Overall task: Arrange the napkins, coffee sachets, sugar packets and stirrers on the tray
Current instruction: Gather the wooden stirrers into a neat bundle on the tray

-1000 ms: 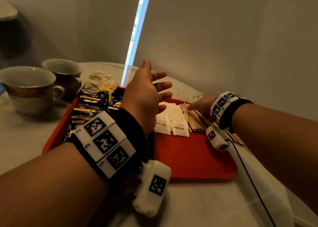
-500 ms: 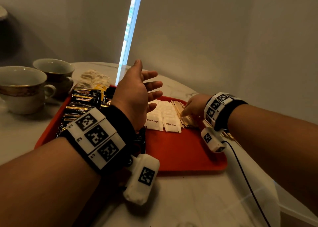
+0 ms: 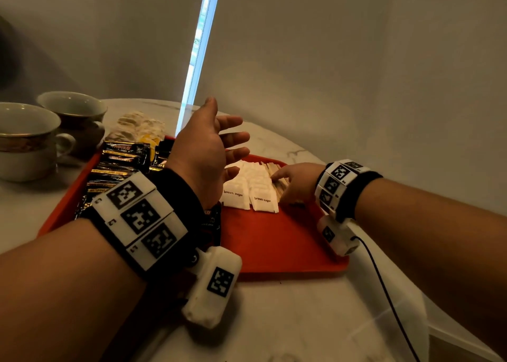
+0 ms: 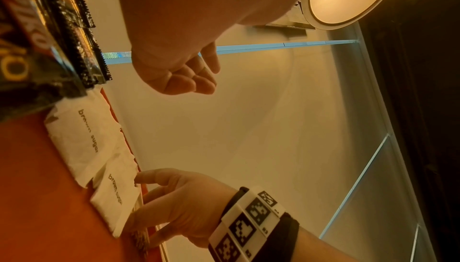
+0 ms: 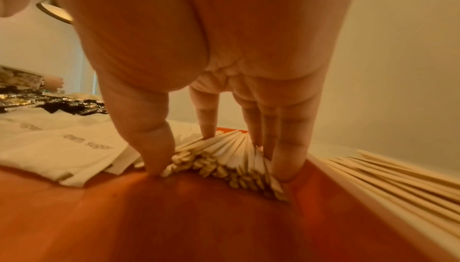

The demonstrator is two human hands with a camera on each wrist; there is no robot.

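Note:
A red tray (image 3: 274, 246) lies on the marble table. Black coffee sachets (image 3: 120, 161) fill its left part, and white brown-sugar packets (image 3: 247, 186) lie in two rows at its middle. Just right of them is a bundle of wooden stirrers (image 5: 224, 154). My right hand (image 3: 290, 182) stands over the bundle. Its thumb (image 5: 149, 138) presses one side and its fingers press the top and the other side, squeezing the bundle on the tray floor. My left hand (image 3: 208, 147) hovers above the tray's middle with spread fingers, holding nothing.
Two cups (image 3: 27, 142) and a crumpled clear bag (image 3: 137, 127) sit beyond the tray's left and far edges. A white napkin-like stack (image 3: 397, 315) lies under my right forearm, off the tray's right rim (image 5: 336, 187). A black cable (image 3: 384, 293) crosses it. Walls close in behind.
My right hand has slid left across the tray with the stirrers, bringing them up against the sugar packets. The left hand stays raised and spread.

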